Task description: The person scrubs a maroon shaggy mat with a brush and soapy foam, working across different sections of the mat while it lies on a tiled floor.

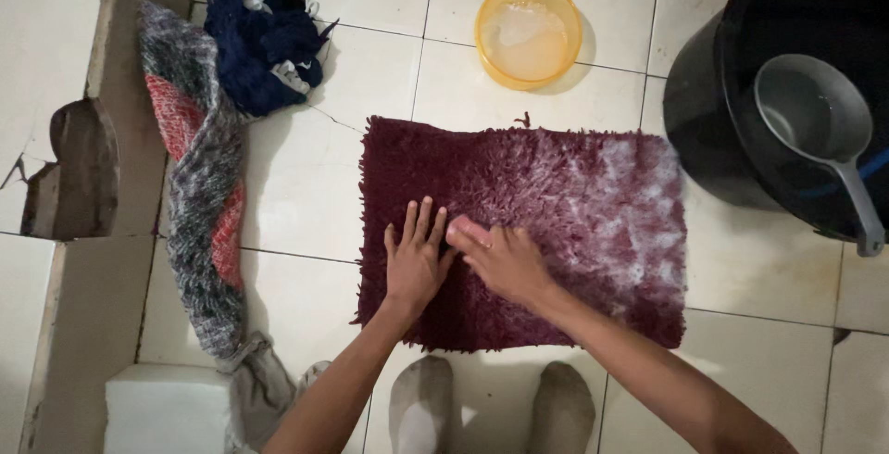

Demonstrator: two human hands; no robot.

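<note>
two feet [491, 408] are seen at the bottom edge, toes just short of the near edge of a shaggy maroon mat [519, 232] laid flat on the white tiled floor [306, 185]. left hand [414, 255] is pressed palm down on the mat's left part, fingers spread wide, nothing held. right hand [500, 258] is laid flat just beside it, fingers together and angled toward the left hand, fingertips almost touching it; nothing is gripped. white suds are noted across the mat's right part, up to its right edge.

beyond the mat's far edge, a yellow plastic bowl [528, 32] is set on the tiles, near but apart. at the right, a black bucket [741, 139] is stood close to the mat's far right corner, with a grey dipper [820, 130] resting in it, handle over the rim. to the left, bare tile separates the mat from a grey and red cloth [199, 185] stretched lengthwise; a dark blue garment [264, 32] is heaped at its far end. a white block [167, 408] is seen at lower left. open tile is left at the mat's near right.
</note>
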